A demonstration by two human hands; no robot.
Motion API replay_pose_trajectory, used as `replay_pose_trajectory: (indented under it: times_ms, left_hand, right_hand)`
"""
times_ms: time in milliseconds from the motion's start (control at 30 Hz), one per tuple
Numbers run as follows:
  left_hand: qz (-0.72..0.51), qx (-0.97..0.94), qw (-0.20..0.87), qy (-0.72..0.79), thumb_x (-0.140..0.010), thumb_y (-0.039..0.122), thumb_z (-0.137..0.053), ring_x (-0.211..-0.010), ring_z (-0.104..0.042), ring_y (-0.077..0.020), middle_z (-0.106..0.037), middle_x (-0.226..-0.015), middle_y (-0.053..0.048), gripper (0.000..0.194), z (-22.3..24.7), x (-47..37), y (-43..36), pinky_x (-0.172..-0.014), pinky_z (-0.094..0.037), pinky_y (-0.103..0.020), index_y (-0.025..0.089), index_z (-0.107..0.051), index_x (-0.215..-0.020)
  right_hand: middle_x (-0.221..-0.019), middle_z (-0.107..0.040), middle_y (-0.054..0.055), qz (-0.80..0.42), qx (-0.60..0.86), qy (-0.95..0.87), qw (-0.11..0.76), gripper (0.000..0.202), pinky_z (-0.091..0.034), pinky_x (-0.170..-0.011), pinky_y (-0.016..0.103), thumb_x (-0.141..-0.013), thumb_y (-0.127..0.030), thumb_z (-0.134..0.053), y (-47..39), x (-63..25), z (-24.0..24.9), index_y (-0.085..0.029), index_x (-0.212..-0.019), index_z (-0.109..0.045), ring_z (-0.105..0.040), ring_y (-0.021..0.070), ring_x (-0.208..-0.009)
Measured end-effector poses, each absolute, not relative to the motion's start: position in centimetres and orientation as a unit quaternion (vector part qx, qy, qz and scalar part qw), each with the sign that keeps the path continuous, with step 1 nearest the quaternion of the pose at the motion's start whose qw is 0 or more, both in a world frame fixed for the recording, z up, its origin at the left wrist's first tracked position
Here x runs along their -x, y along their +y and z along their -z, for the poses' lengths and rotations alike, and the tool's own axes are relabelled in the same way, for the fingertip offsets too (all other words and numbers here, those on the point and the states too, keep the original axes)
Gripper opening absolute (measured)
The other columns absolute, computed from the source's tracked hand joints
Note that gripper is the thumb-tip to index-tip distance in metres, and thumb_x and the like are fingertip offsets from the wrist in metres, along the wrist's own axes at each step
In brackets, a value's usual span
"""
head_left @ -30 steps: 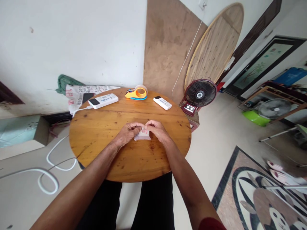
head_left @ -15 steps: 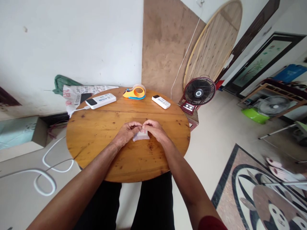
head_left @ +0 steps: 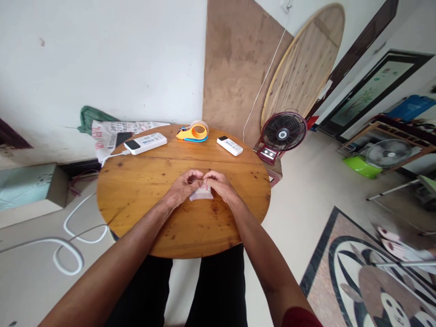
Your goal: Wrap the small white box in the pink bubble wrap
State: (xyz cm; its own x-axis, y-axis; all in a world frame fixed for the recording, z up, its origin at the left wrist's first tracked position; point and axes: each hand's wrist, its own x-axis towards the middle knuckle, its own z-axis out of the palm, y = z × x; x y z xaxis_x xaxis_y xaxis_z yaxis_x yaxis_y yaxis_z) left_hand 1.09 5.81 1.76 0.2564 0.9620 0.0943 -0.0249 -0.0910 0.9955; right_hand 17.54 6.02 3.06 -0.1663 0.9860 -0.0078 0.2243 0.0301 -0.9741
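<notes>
A small whitish translucent packet (head_left: pixel 201 194) with faint red marks lies at the middle of the round wooden table (head_left: pixel 136 200). My left hand (head_left: pixel 186 185) pinches its far edge from the left. From the right, my right hand (head_left: pixel 220 184) pinches the same edge, the fingertips of both hands nearly meeting. My fingers cover the far part of the packet, so its contents cannot be made out.
Along the table's far side are a white power bank (head_left: pixel 146 143) with a white cable, an orange tape dispenser (head_left: pixel 193 132) and a second white power bank (head_left: pixel 230 146). A dark red fan (head_left: pixel 282 132) stands on a stool at right. White cable loops (head_left: pixel 70 254) lie on the floor.
The view has shifted slightly. Both hands keep their pinch at the packet's far edge, with only tiny finger movement.
</notes>
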Motion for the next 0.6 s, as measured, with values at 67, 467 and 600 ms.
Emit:
replay_pose_trajectory:
  times_ms: [67, 467, 600]
  left_hand:
    - [-0.461, -0.576, 0.545, 0.398, -0.064, 0.044, -0.075, -0.066, -0.053, -0.0109, -0.062, -0.079, 0.001, 0.041, -1.72, -1.11, 5.76, -0.059, -0.041, -0.023, 0.017, -0.060, -0.092]
    - [-0.460, -0.565, 0.565, 0.387, -0.064, 0.045, -0.076, -0.069, -0.055, -0.0115, -0.063, -0.084, 0.000, 0.043, -1.43, -1.28, 5.91, -0.063, -0.043, -0.024, 0.018, -0.060, -0.094]
    - [-0.461, -0.563, 0.566, 0.387, -0.064, 0.045, -0.075, -0.070, -0.054, -0.0117, -0.062, -0.085, 0.000, 0.045, -1.50, -1.15, 5.78, -0.063, -0.042, -0.024, 0.018, -0.059, -0.096]
  right_hand:
    - [-0.063, -0.062, -0.003, -0.477, 0.506, -0.599, 0.397, 0.008, -0.039, -0.057, 0.024, -0.068, -0.025, -0.057, 6.01, -17.56, -3.01, -0.020, -0.072, -0.062, -0.054, 0.0124, -0.060]
    - [-0.062, -0.059, -0.004, -0.451, 0.523, -0.612, 0.386, 0.008, -0.036, -0.057, 0.023, -0.068, -0.025, -0.057, 6.01, -17.49, -3.20, -0.020, -0.070, -0.063, -0.050, 0.0112, -0.059]
    - [-0.064, -0.061, -0.003, -0.470, 0.504, -0.613, 0.387, 0.009, -0.038, -0.060, 0.024, -0.069, -0.027, -0.058, 5.90, -17.65, -3.27, -0.020, -0.071, -0.063, -0.052, 0.0123, -0.062]
